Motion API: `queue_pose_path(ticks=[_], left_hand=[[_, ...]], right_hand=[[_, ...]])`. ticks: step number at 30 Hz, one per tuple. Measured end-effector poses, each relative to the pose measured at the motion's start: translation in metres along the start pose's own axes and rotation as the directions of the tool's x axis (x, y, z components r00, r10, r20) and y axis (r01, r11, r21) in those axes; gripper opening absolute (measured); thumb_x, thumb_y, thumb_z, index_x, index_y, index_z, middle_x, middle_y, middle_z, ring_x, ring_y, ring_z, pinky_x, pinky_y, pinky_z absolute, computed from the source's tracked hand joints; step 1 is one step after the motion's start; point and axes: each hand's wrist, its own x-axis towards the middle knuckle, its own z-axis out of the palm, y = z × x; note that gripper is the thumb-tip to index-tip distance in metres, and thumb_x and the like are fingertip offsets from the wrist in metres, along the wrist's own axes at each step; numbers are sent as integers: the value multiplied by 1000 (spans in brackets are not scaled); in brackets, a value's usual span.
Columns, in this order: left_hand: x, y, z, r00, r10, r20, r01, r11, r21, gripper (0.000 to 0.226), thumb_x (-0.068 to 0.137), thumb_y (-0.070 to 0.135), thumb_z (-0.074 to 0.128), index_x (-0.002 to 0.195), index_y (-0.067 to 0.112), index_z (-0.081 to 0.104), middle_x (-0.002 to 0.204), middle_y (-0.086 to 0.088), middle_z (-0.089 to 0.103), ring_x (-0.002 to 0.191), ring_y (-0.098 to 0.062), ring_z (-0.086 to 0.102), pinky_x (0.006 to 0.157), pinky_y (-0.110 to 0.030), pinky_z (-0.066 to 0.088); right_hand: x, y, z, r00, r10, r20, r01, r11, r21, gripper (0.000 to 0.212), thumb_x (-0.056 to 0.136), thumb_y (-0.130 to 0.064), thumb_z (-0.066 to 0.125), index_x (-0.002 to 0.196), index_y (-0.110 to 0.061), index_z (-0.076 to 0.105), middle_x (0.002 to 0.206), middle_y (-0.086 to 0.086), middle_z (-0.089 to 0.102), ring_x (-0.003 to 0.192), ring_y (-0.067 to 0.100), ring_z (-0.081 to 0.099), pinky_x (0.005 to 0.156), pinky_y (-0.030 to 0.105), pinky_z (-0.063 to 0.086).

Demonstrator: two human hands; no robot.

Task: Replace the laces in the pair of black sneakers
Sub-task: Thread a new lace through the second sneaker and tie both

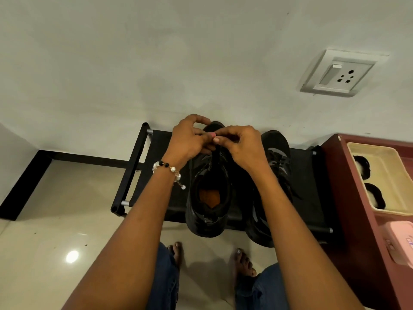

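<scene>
Sneakers: pair is set on black rack [154,142] against wall, toes toward wall. Right sneaker [277,157] is parked beside left sneaker [207,198], partly hidden behind right forearm. Left sneaker is being worked at toe end of rack. Left hand [187,139] and right hand [241,144] are curled together above eyelets, pinching black lace [216,155]. Step judged: lacing of left sneaker; whether old lace is leaving or new one entering cannot be told. Next move needs lace tip fed cleanly through eyelet.

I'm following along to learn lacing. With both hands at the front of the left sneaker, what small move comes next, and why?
Probably draw the black lace through. Both the left hand and right hand pinch it above the left sneaker, near the toe.
</scene>
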Motion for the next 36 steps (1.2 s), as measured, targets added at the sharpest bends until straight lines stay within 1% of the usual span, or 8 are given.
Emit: queue_pose_path(ticks=[4, 7, 12, 18, 21, 30, 33, 36], left_hand=[[-3, -1, 0, 997, -72, -6, 72, 995, -75, 10, 90, 10, 67, 98, 4, 64, 75, -12, 72, 64, -21, 71, 59, -29, 58], [-3, -13, -1, 979, -140, -146, 155, 984, 91, 17, 87, 25, 72, 86, 9, 69, 79, -9, 72, 66, -19, 67, 59, -29, 57], [-14, -21, 0, 963, -268, -16, 247, 859, 449, 63, 68, 44, 84, 119, 13, 65, 114, -3, 64, 103, -19, 62, 88, -39, 56], [-18, -19, -2, 966, -257, 8, 242, 919, 312, 40, 80, 25, 76, 118, 15, 66, 105, -3, 68, 85, -12, 66, 69, -26, 57], [-17, -20, -6, 959, -280, 37, 265, 938, 223, 39, 83, 21, 73, 121, 19, 66, 108, -2, 69, 90, -12, 67, 74, -25, 56], [-15, -23, -12, 941, -316, 122, 295, 942, 163, 37, 85, 25, 72, 121, 23, 65, 108, 0, 69, 98, -15, 66, 79, -34, 57], [-12, -28, -9, 967, -251, 38, 239, 950, 203, 27, 92, 24, 65, 119, 19, 68, 114, -1, 68, 106, -16, 62, 93, -30, 51], [-8, -32, -3, 989, -116, -87, 139, 928, 345, 22, 91, 18, 66, 112, 15, 72, 114, -1, 70, 109, -14, 61, 90, -20, 45]], right_hand=[[3, 9, 4, 995, 95, -26, -93, 995, 47, 12, 80, -12, 78, 92, -13, 77, 84, -3, 74, 82, 7, 69, 79, 17, 53], [5, 15, 10, 986, 161, -45, -164, 984, -66, 3, 84, -14, 75, 86, -16, 74, 81, -4, 71, 77, 7, 65, 66, 7, 46], [6, 18, 21, 988, 153, -26, -155, 959, -238, 5, 88, -13, 71, 89, -10, 74, 83, 1, 68, 79, 14, 63, 76, 24, 51], [8, 18, 32, 990, 139, -6, -129, 898, -421, 12, 90, -13, 65, 90, -7, 76, 88, 10, 72, 83, 21, 66, 78, 32, 54], [8, 18, 38, 993, 114, -23, -112, 883, -456, 15, 90, -12, 62, 88, -6, 75, 84, 10, 70, 79, 22, 65, 69, 29, 51], [9, 23, 52, 908, 409, -93, -418, 899, -131, 32, 85, -16, 70, 56, -29, 63, 82, -4, 69, 98, 26, 64, 89, 55, 50], [10, 25, 56, 872, 483, -81, -486, 874, -17, 36, 85, -13, 70, 55, -31, 62, 77, -11, 64, 102, 24, 62, 95, 56, 47], [10, 27, 60, 855, 511, -88, -510, 860, 34, 36, 85, -14, 72, 55, -32, 62, 79, -12, 64, 103, 23, 61, 98, 56, 44]])
